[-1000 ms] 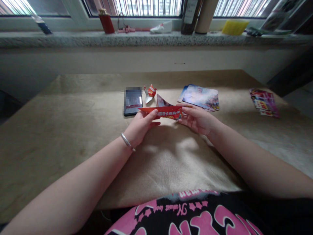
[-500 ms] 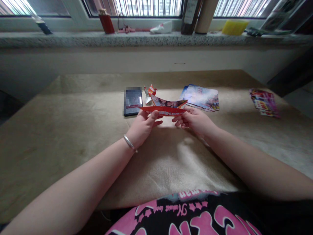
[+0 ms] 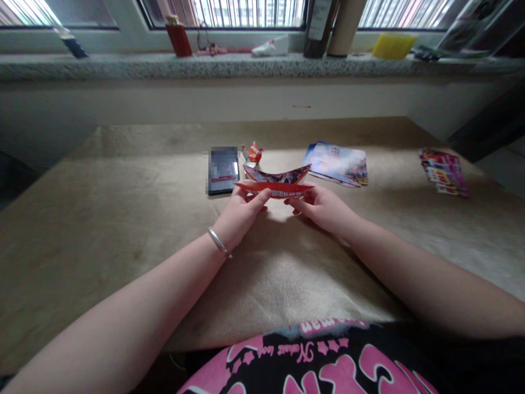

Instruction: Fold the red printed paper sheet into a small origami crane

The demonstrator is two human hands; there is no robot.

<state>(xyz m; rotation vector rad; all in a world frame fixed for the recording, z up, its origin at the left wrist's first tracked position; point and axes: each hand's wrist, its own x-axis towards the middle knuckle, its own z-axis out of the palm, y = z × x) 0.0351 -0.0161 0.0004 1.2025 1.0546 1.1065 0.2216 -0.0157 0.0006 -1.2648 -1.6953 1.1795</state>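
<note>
Both hands hold a folded red printed paper (image 3: 276, 183) just above the beige table cover (image 3: 123, 219). My left hand (image 3: 241, 210), with a silver bangle on its wrist, pinches the paper's left end. My right hand (image 3: 322, 208) pinches its right end. The paper is spread into a shallow boat-like shape with two long flaps. Behind it stands a small folded red and white paper figure (image 3: 252, 153).
A dark phone (image 3: 222, 171) lies left of the paper. A stack of printed sheets (image 3: 338, 163) lies to the right, and a pink leaflet (image 3: 445, 172) near the right edge. The window sill (image 3: 229, 64) behind holds a red cup, bottles and a yellow box.
The paper's two flaps have opened apart from a flat strip into a boat-like shape. Both hands have shifted slightly and lowered the paper toward the table.
</note>
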